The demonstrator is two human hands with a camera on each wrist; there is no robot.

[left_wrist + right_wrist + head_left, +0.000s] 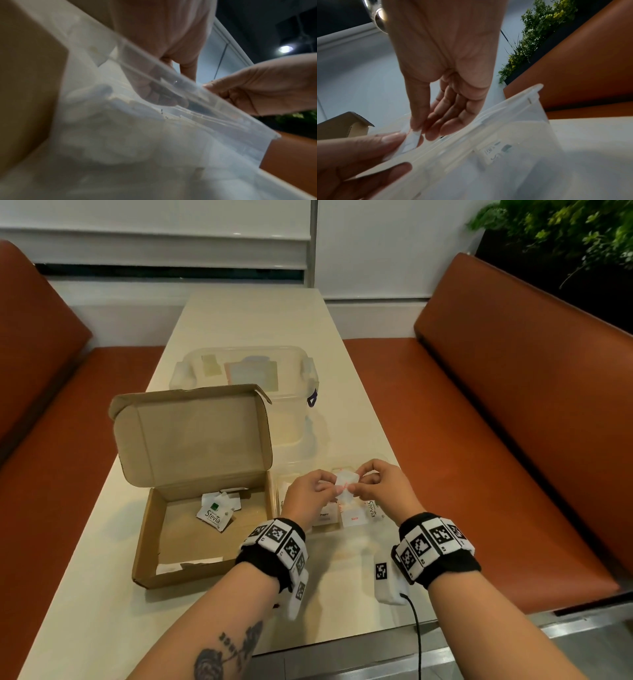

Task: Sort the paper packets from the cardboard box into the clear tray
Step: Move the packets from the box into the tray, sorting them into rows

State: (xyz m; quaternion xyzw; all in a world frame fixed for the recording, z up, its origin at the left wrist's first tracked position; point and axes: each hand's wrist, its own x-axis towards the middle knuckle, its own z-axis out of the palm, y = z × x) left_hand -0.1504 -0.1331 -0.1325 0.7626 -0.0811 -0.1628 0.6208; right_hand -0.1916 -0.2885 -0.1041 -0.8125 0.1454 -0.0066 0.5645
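Note:
A brown cardboard box [171, 542] lies open on the table, left of centre, with a Stevia packet [213, 517] and a few white packets inside. To its right sits the clear tray [387, 463], which holds sorted packets [354, 518]. Above the tray both hands pinch one small white paper packet [346, 486] with red print. My left hand [308, 494] holds its left edge and my right hand [380, 487] its right edge. The right wrist view shows the packet [411, 143] pinched between fingertips above the tray rim [488, 119]. The left wrist view shows the tray wall [188, 94], blurred.
A clear lidded container [246, 371] stands behind the box on the cream table [253, 313]. Orange bench seats [496, 422] flank the table on both sides. A green plant [565, 231] is at the far right.

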